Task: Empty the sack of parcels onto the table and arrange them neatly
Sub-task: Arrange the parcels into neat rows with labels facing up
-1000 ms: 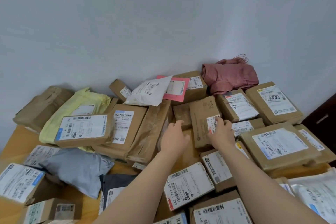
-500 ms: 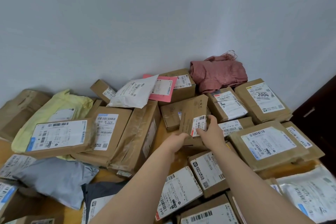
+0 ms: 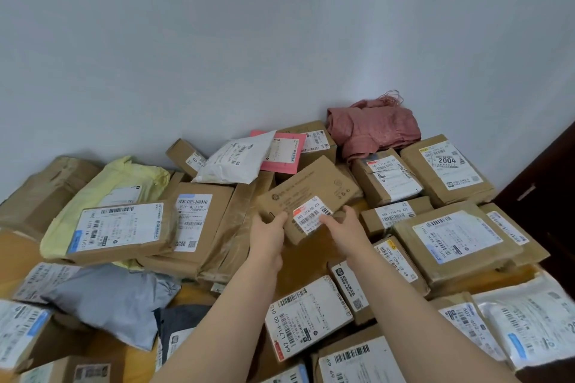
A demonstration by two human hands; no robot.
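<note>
Parcels (image 3: 199, 218) crowd the wooden worktop (image 3: 17, 247) from edge to edge, below a pale wall (image 3: 280, 40). At the far left lies a crumpled brown paper package (image 3: 46, 193). Beside it is a yellow bag (image 3: 105, 186) with a labelled flat box (image 3: 121, 232) resting on top. Nearer the camera, a grey bag (image 3: 115, 298) lies partly on bare wood. Toward the middle, a white bag (image 3: 236, 160) overlaps a pink envelope (image 3: 284, 154) at the back of the heap. Just in front of these, both hands hold a small brown box (image 3: 311, 193) tilted above the pile, its white label facing up. The left hand (image 3: 269, 235) grips the box's near left corner, fingers curled round the edge. The right hand (image 3: 345, 233) grips the near right side, thumb at the label's edge. Right of the box, the crumpled pink sack (image 3: 373, 130) sits at the back by the wall, on top of other boxes. Farther right is a box marked 2004 (image 3: 445, 171), and in front of it a large flat parcel (image 3: 457, 242). A white plastic bag (image 3: 529, 320) lies at the lower right.
</note>
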